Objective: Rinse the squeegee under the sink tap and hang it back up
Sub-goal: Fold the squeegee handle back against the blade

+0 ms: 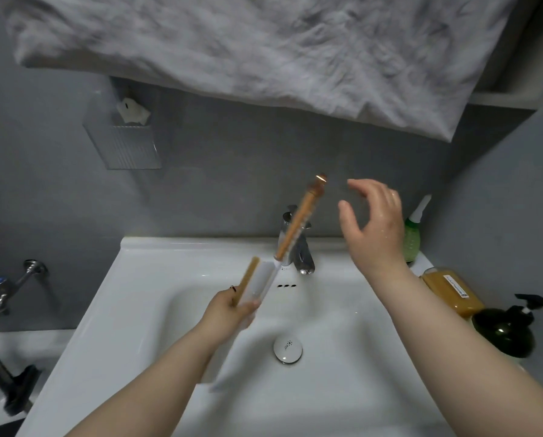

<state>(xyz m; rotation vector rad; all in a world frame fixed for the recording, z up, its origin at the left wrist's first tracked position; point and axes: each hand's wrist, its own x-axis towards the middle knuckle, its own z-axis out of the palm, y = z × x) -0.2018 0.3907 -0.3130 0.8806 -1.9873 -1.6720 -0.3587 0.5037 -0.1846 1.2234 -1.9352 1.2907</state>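
The squeegee [298,220] has a wooden handle that points up and to the right, and a white blade head low over the sink basin [169,279]. My left hand [229,310] grips the white blade head, and the lower end of the blade is blurred below the hand. My right hand [372,222] hovers open in the air just right of the handle's top end, fingers spread, not touching it. The chrome tap [301,257] stands behind the handle at the back of the sink. No water stream shows.
A white cloth [264,58] hangs overhead. A clear holder [125,143] is fixed to the grey wall at left. Right of the sink stand a green bottle [412,234], an amber box [453,294] and a dark pump bottle [509,332]. The drain plug [287,346] sits mid-basin.
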